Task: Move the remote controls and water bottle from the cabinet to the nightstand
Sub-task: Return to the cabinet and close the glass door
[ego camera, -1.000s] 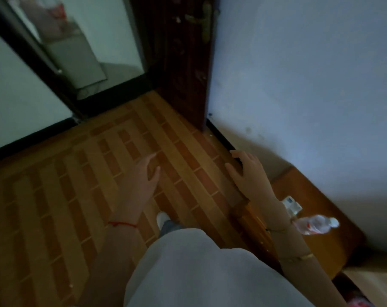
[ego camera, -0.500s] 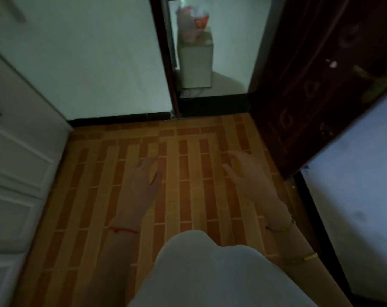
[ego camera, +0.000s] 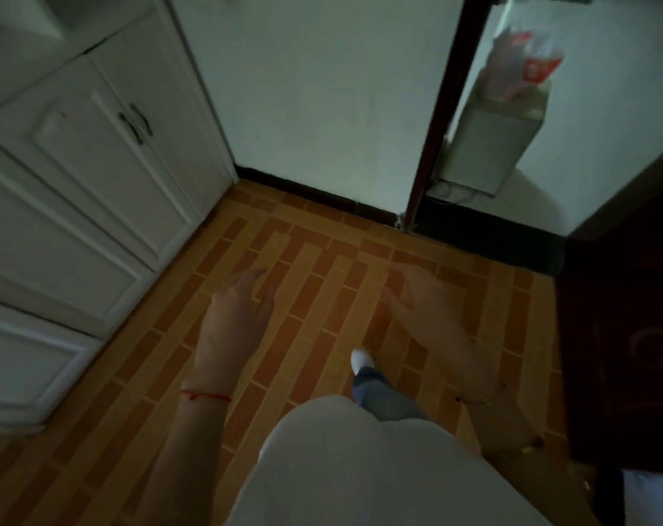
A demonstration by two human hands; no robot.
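**Both hands free over open floor, cabinet at left**

Landmark: white cabinet [ego camera: 94, 176], doors closed, paired dark handles [ego camera: 136, 123] on the upper doors. Its base edge runs diagonally along the patterned wood floor [ego camera: 322, 298].

- Left hand [ego camera: 235, 320]: held out over the floor, just right of the cabinet's lower panels, apart from them. Fingers loosely spread, holding nothing. Red string on the wrist.
- Right hand [ego camera: 424, 301]: farther right of the cabinet, over the floor, blurred; fingers relaxed, nothing in them. Thin bracelets on the forearm.
- Remote controls, water bottle: not in view; cabinet top out of frame.
- Open floor lies between cabinet base and the black skirting [ego camera: 314, 195] of the wall to its right.
- Past that wall, a dark door frame [ego camera: 440, 119]; beyond it a pale box-shaped unit [ego camera: 489, 149] with a bag [ego camera: 523, 66] on top.
- Far right of the cabinet: dark open door [ego camera: 622, 336], edging the floor space.
- One white shoe [ego camera: 361, 360] planted between the hands.
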